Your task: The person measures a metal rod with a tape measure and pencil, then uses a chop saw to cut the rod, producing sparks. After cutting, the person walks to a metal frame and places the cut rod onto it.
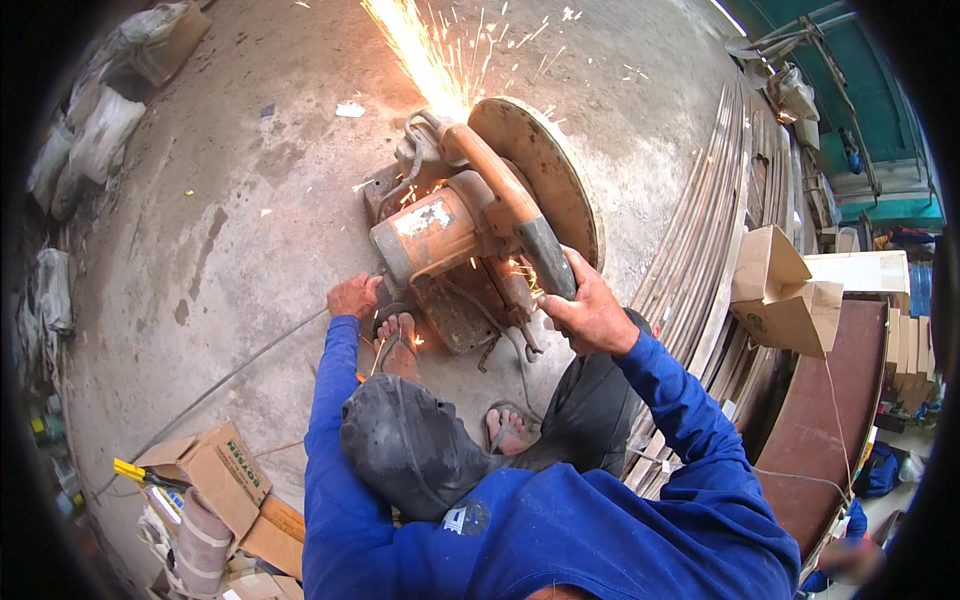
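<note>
An orange metal cut-off saw (470, 225) stood on the grey concrete floor (270, 190) before the blue-clad person (560, 520), its round metal guard (550, 165) right of its orange cylindrical motor (425, 238). The right hand (595, 312) lay on the black curved handle (545, 255), the left hand (353, 296) just left of the motor. Long, thin metal bars (690, 215) lay farther right, near an open brown cardboard box (785, 295); whitish plastic sacks (105, 130) lay far left.

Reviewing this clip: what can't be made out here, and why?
Head view, all four:
Cutting point: hidden behind the saw motor and handle.
Left hand: too small in the picture to tell whether its curled fingers hold anything.
Right hand: some fingers hidden by the handle and the hand itself.
Pale sacks at left: cut off by the dark fisheye rim.
</note>
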A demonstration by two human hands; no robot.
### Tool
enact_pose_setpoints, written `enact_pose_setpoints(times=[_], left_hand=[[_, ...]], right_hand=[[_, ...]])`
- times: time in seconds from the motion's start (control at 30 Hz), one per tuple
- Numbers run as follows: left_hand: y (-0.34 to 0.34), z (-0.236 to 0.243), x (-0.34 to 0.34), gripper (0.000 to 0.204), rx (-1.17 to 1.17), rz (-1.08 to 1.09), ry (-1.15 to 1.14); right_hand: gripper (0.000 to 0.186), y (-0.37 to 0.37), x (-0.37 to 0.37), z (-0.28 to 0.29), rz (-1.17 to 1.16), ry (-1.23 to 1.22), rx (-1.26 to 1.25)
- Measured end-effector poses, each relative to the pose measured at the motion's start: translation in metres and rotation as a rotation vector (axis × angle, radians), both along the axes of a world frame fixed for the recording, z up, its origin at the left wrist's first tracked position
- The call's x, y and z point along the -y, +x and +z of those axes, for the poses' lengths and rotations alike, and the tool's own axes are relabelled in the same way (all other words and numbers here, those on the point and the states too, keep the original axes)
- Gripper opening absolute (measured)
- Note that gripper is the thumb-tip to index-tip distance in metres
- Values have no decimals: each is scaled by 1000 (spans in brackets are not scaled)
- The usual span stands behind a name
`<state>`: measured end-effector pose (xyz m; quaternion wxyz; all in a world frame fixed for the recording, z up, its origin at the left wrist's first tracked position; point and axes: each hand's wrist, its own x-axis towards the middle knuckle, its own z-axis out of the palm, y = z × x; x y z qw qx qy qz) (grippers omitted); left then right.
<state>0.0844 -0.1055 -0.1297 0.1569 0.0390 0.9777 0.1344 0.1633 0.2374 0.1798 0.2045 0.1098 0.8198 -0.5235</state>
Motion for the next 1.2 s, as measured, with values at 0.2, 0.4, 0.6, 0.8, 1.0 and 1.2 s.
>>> enact_pose_setpoints(times=[0.2, 0.4, 0.6, 0.8, 1.0, 1.2], left_hand=[[-1, 0, 0, 46, 18, -24, -38], [-1, -1, 1, 46, 9, -20, -21], [0, -5, 3, 42, -24, -19, 23], [0, -8, 1, 38, -12, 4, -18], [3, -3, -2, 36, 2, 7, -2], [-1, 2, 0, 36, 44, -13, -6]], right_hand=[[65, 2, -3, -11, 18, 7, -75], [66, 0, -2, -6, 14, 13, -44], [66, 1, 0, 0, -13, -10, 52], [64, 2, -2, -10, -2, -19, -59], [64, 5, -4, -19, -14, -64, -103], [68, 4, -5, -15, -2, -9, -50]])
